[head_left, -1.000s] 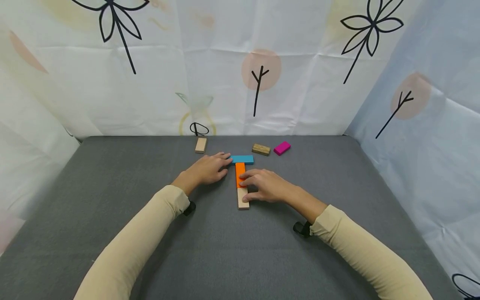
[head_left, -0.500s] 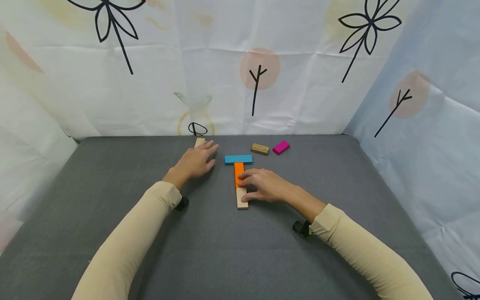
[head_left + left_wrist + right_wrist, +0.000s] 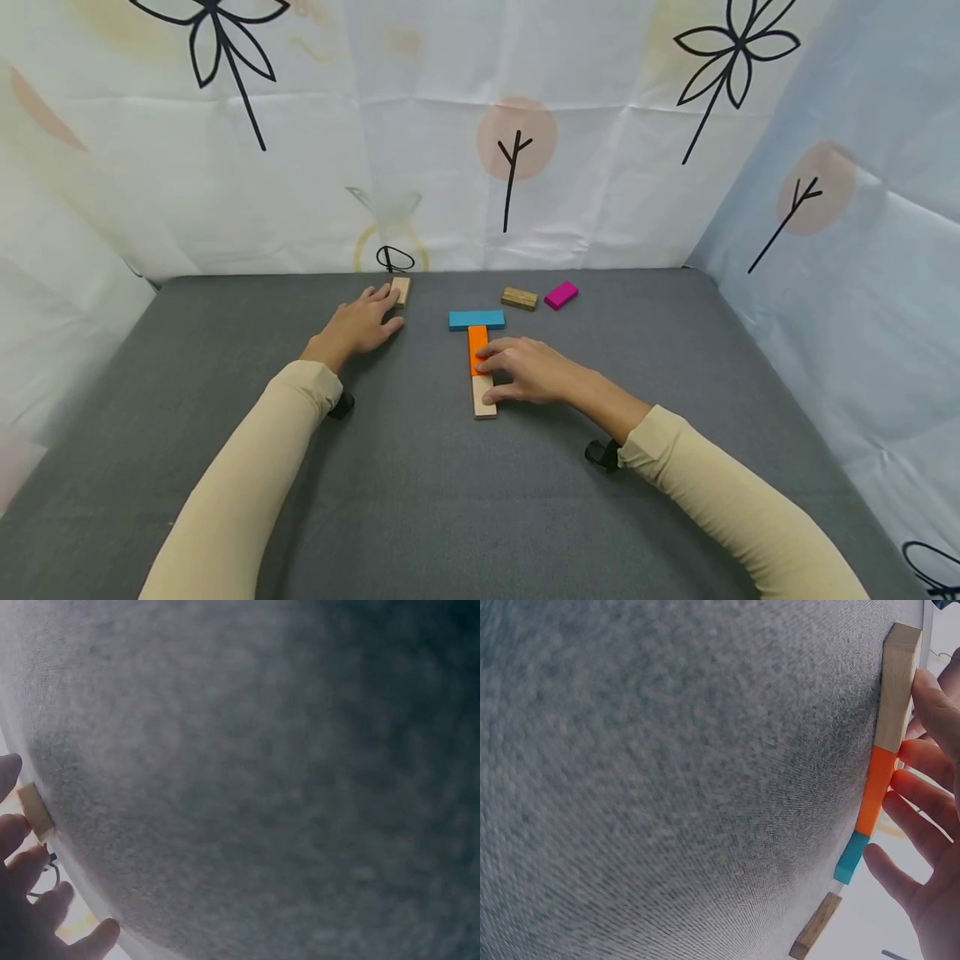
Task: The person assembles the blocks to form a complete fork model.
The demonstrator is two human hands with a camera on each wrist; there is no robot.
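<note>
Table [image 3: 420, 492] lies open between left sleeve [image 3: 240, 483] and right sleeve [image 3: 735, 500], up to the near block [image 3: 484, 408]. Right hand [image 3: 528, 371] bars the right side of that block and the orange block [image 3: 476, 346]; their left side is free. A gap runs between left hand [image 3: 357, 323] and the blue block [image 3: 477, 320]. Only a narrow slot parts the brown block [image 3: 520, 299] from the pink block [image 3: 561, 295]; the backdrop [image 3: 615, 200] rises close behind.

Head view forward-down from above; close wrist views; common tabletop [image 3: 465, 508]
</note>
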